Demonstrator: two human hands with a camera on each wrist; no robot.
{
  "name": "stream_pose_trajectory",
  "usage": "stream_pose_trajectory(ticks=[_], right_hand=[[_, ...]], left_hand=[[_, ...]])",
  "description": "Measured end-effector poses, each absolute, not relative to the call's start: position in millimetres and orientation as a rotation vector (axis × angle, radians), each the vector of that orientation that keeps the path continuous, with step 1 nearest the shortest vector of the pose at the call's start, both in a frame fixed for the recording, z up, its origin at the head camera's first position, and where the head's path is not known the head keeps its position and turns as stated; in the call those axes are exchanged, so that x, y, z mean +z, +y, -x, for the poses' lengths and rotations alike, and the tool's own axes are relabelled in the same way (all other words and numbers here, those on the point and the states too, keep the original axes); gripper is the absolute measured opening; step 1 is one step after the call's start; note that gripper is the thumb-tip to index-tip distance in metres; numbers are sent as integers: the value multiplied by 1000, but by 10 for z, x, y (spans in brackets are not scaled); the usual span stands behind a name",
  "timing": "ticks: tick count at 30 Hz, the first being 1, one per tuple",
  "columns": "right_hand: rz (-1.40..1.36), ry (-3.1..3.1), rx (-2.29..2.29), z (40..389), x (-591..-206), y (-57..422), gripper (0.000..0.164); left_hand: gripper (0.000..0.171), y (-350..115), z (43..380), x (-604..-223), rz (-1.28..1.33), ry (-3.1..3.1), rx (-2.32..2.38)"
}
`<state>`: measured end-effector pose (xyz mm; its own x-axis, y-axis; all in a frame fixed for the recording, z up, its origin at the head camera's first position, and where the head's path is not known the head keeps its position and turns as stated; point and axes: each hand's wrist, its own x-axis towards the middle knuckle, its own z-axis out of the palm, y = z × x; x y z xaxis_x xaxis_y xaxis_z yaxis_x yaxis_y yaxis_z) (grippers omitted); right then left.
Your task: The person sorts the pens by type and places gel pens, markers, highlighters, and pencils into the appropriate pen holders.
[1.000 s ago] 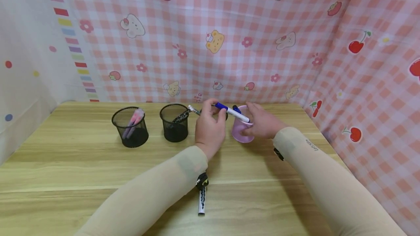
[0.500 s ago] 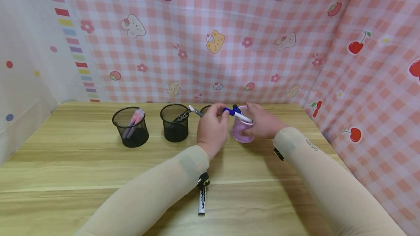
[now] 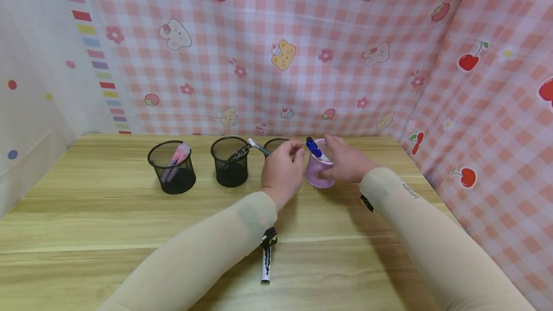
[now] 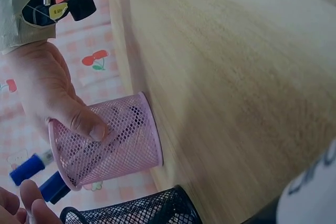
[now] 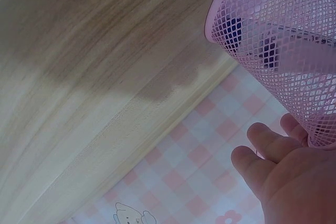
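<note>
My right hand (image 3: 349, 160) grips the pink mesh pen cup (image 3: 319, 176) at its rim. In the left wrist view the thumb lies on the outside of the pink wall; the right wrist view shows several fingers on the far side. Two blue-capped markers stand in the cup, their blue caps (image 4: 27, 169) above the rim. My left hand (image 3: 282, 172) hovers just left of the pink cup with loosely bent fingers and nothing visibly held. It partly hides a black mesh cup (image 3: 275, 145), from which a pen with a white top (image 3: 255, 144) leans out to the left.
Further left stand two more black mesh cups, one with a dark pen (image 3: 238, 154), the other (image 3: 178, 184) with pinkish-purple pens (image 3: 176, 160). A white marker with black print (image 3: 266, 268) lies on the wooden table (image 3: 108, 234) below the left wrist. Checked cloth (image 3: 259, 28) hangs behind.
The blue-and-white marker pinched by my left hand has gone down into the pink cup and been let go. My left hand has shifted slightly right and down; the right hand stays put.
</note>
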<state>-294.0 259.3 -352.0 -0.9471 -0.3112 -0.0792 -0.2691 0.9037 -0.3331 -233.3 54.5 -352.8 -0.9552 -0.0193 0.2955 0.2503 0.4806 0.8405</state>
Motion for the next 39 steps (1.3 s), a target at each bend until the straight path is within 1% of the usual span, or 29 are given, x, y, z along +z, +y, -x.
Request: stream_pose_trajectory(ticks=[11, 17, 23, 26, 30, 36, 39], right_hand=[[447, 2937, -492, 2918, -3489, 2571, 115], [451, 2936, -486, 2920, -3498, 2578, 116], [440, 2931, -497, 2924, -3496, 2585, 119], [438, 2932, -500, 2927, -3495, 2591, 119], [453, 2933, -488, 2928, -3498, 2588, 118], [460, 2935, -496, 2930, -3503, 2598, 118], [457, 2932, -494, 2940, -3512, 2605, 118]], left_hand=[[33, 444, 2269, -3498, 240, -2592, -1470], [34, 314, 2203, -3452, 291, -2724, -1386], [32, 168, 2049, -3399, 477, -2789, -1179], [35, 95, 1989, -3386, 555, -2883, -1057], [40, -25, 1952, -3409, 564, -3056, -870], [52, -221, 1911, -3498, 681, -3234, -575], [49, -292, 1905, -3544, 724, -3265, -502]])
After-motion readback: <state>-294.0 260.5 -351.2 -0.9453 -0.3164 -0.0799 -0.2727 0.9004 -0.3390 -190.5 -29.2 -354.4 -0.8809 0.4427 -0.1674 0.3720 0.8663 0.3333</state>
